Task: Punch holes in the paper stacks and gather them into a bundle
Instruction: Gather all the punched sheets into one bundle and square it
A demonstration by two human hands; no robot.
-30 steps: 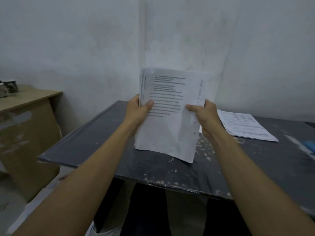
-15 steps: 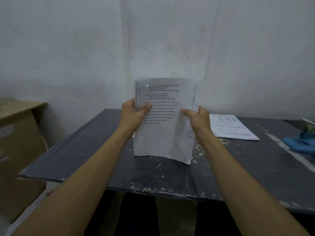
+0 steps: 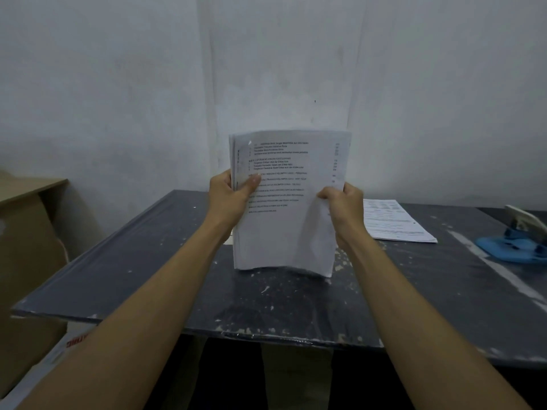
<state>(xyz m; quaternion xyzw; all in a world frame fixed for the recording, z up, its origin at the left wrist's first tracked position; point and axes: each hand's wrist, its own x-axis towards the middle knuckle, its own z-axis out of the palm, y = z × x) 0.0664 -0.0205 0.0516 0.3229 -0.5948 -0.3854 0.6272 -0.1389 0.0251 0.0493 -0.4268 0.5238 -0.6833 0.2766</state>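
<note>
A thick stack of white printed paper sheets [image 3: 288,202] stands upright, its bottom edge at or just above the dark, paint-flecked tabletop [image 3: 148,261]. The left hand [image 3: 229,199] grips its left edge, the right hand [image 3: 343,207] its right edge. To the right, a second flat sheaf of printed pages [image 3: 395,220] lies on the table. Farther right sits a blue hole punch [image 3: 515,241].
</note>
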